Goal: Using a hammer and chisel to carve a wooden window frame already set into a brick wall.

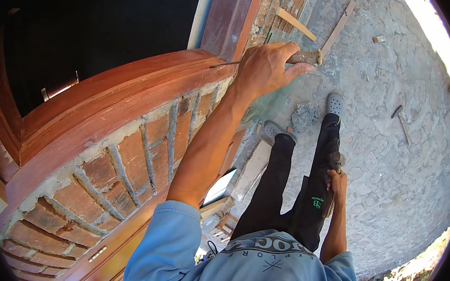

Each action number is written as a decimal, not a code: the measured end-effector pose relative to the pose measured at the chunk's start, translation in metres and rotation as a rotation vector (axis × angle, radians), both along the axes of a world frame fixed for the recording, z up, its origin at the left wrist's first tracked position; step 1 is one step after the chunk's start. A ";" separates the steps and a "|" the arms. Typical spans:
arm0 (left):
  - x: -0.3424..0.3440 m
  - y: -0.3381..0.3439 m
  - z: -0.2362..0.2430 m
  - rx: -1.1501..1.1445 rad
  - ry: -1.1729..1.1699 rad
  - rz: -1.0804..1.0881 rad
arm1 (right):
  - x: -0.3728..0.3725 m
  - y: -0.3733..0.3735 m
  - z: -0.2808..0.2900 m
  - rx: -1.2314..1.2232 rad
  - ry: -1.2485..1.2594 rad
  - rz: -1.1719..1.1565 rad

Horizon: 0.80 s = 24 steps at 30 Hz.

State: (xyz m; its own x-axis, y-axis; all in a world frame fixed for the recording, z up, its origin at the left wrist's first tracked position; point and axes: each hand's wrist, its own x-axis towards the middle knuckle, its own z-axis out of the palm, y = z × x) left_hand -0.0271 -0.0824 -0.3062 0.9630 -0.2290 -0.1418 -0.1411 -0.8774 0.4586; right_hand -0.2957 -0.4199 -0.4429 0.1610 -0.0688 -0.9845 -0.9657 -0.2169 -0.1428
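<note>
Your left hand (268, 67) is just right of the wooden frame (118, 92), its fingers curled round the handle of a thin-shafted tool (305, 57); the shaft points left to the frame, though contact is hard to tell. Your right hand (339, 185), well right of the frame, grips a partly hidden handled object (329, 208). The brick wall (135, 152) runs along the frame's lower edge. Farther, right of the frame, your grey clogs (335, 104) rest on the rough floor (390, 190) near a grey lump (305, 118).

A chisel-like tool (306, 57) – worn brown handle, thin dark blade – points from the left hand (267, 64) toward the wooden frame's (150, 79) corner, a partly hidden second tool (342, 161) upright in the right hand (338, 184).
</note>
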 end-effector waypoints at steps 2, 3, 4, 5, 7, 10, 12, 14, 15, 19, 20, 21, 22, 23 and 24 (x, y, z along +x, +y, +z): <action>0.000 0.000 -0.001 0.003 -0.008 0.003 | -0.001 0.005 0.000 0.027 0.002 0.006; 0.000 0.000 -0.002 0.004 -0.006 0.003 | 0.000 0.007 0.001 0.034 -0.005 0.010; -0.001 0.001 -0.003 0.004 0.001 0.007 | 0.003 0.011 0.003 0.044 -0.012 0.015; -0.001 0.001 -0.003 0.004 0.008 0.011 | 0.007 0.014 0.005 0.048 -0.012 0.016; -0.001 0.001 -0.003 0.010 0.013 0.007 | 0.020 0.018 0.012 0.076 -0.042 0.003; -0.001 -0.002 -0.002 0.023 0.027 0.002 | 0.048 0.020 0.025 0.071 -0.076 -0.046; -0.001 -0.001 -0.002 0.037 0.037 0.003 | 0.070 0.022 0.032 0.089 -0.134 -0.075; 0.000 -0.001 -0.002 0.044 -0.018 -0.004 | 0.094 0.025 0.045 0.141 -0.239 -0.171; 0.001 0.001 -0.002 0.047 -0.017 -0.006 | 0.107 0.030 0.053 0.144 -0.238 -0.173; 0.000 0.001 -0.004 0.129 -0.003 -0.022 | 0.159 0.050 0.094 0.297 -0.362 -0.601; 0.000 0.001 -0.004 0.156 -0.019 -0.039 | 0.171 0.053 0.099 0.332 -0.410 -0.648; 0.000 0.002 -0.005 0.159 -0.020 -0.039 | 0.183 0.057 0.104 0.334 -0.409 -0.649; 0.001 0.003 -0.006 0.149 -0.038 -0.039 | 0.195 0.063 0.109 0.370 -0.476 -0.665; 0.001 0.003 -0.006 0.136 -0.054 -0.041 | 0.206 0.071 0.115 0.403 -0.542 -0.682; 0.001 0.003 -0.006 0.136 -0.053 -0.044 | 0.218 0.081 0.122 0.391 -0.563 -0.652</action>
